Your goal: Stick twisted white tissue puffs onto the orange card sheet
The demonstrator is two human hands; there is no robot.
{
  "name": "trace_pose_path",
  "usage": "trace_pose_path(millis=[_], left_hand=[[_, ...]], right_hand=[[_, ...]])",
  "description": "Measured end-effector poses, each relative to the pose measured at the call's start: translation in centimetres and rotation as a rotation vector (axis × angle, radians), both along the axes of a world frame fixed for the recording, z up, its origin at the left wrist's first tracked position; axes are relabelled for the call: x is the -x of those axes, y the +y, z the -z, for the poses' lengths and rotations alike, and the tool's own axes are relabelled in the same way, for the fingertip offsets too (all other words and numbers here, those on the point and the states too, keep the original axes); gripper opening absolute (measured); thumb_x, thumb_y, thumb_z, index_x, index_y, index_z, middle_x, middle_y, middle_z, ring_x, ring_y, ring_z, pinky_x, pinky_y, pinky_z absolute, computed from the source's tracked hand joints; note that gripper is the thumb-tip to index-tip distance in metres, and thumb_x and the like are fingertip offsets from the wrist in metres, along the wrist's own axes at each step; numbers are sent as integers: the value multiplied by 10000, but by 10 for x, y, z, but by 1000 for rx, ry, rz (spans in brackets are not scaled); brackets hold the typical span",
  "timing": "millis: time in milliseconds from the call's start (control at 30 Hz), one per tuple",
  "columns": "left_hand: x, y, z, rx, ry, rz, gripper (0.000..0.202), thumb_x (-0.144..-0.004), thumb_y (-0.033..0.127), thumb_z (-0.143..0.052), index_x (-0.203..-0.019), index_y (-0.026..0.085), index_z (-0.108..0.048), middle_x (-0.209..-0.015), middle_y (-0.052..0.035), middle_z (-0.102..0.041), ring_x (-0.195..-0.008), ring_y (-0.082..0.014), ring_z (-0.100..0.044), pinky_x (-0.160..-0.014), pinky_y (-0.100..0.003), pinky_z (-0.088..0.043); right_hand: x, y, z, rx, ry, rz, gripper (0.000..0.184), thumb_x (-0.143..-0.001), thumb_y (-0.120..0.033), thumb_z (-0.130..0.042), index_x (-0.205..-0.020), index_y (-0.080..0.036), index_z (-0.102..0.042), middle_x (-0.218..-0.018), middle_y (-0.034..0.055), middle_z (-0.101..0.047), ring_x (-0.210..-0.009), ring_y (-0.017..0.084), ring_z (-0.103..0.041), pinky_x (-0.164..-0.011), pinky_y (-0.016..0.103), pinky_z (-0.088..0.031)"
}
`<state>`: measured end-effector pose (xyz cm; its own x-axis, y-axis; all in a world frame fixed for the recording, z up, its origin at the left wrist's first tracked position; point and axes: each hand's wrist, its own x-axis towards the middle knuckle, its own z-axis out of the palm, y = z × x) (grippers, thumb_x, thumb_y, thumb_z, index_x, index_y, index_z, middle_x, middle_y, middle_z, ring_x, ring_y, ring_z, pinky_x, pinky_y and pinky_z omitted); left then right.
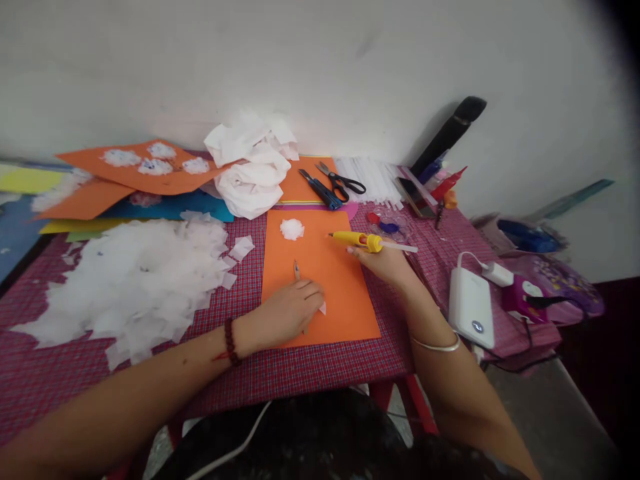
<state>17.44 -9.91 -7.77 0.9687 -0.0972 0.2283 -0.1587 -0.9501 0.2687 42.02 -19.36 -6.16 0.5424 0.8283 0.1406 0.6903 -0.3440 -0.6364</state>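
Note:
An orange sheet of paper point(345, 287) lies before me, with a fluffy white tissue tuft point(291, 229) near its top left. My left hand point(295, 307) rests low on the sheet, its fingers curled over a pencil point(297, 269) whose tip points away from me. A bit of white paper point(323, 308) peeks out beside those fingers. In my right hand point(383, 261), over the sheet's right edge, is a yellow hot glue gun point(356, 239). Its nozzle points left, and a translucent glue stick point(400, 247) sticks out behind. The grip is mostly hidden.
A heap of white tissue squares point(145, 273) spreads on the left. Behind stand crumpled tissue point(255, 167), orange sheets with tufts point(173, 177), a blue cutter point(321, 190), black scissors point(345, 183) and glue sticks point(367, 180). A white power bank point(471, 303) lies right.

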Motion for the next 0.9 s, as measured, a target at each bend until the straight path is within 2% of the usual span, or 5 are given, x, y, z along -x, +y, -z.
trace_pose_path(millis=[167, 333, 500, 733, 900], left_hand=[[1, 1, 2, 31, 3, -4, 161, -922, 84, -479, -984, 100, -627, -1092, -121, -645, -1049, -229, -567, -976, -407, -472], [1, 1, 3, 54, -23, -3, 147, -918, 89, -487, -966, 111, -624, -1067, -108, -650, -1016, -220, -568, -982, -409, -466], [1, 1, 6, 42, -36, -2, 122, -913, 99, -504, -941, 121, -620, -1054, -105, -647, -1005, -216, -567, -988, -411, -453], [1, 0, 1, 47, -12, -14, 136, -919, 97, -492, -955, 119, -621, -1033, -103, -648, -1002, -215, -572, -977, -399, -456], [0, 1, 8, 42, -40, 0, 119, -900, 91, -510, -950, 116, -616, -1054, -111, -650, -1007, -227, -567, -980, -419, -460]], right_hand=[[-2, -2, -4, -1, 64, -17, 295, -729, -450, -627, -811, -167, -629, -788, 62, -661, -664, 168, -556, -614, 296, -417], [-7, -1, 0, 35, 91, 7, 283, -706, -419, -634, -845, -173, -651, -830, 87, -697, -713, 208, -613, -668, 330, -474], [-5, 1, 3, 45, 41, 56, 248, -695, -401, -670, -817, -186, -652, -791, 76, -699, -703, 213, -620, -627, 310, -470], [-12, 1, 13, 12, 66, -12, 229, -703, -369, -669, -855, -199, -645, -806, 63, -700, -726, 205, -626, -621, 288, -480], [-14, 1, 12, 26, 88, -12, 199, -715, -356, -663, -830, -194, -638, -757, 59, -679, -701, 205, -621, -623, 304, -491]])
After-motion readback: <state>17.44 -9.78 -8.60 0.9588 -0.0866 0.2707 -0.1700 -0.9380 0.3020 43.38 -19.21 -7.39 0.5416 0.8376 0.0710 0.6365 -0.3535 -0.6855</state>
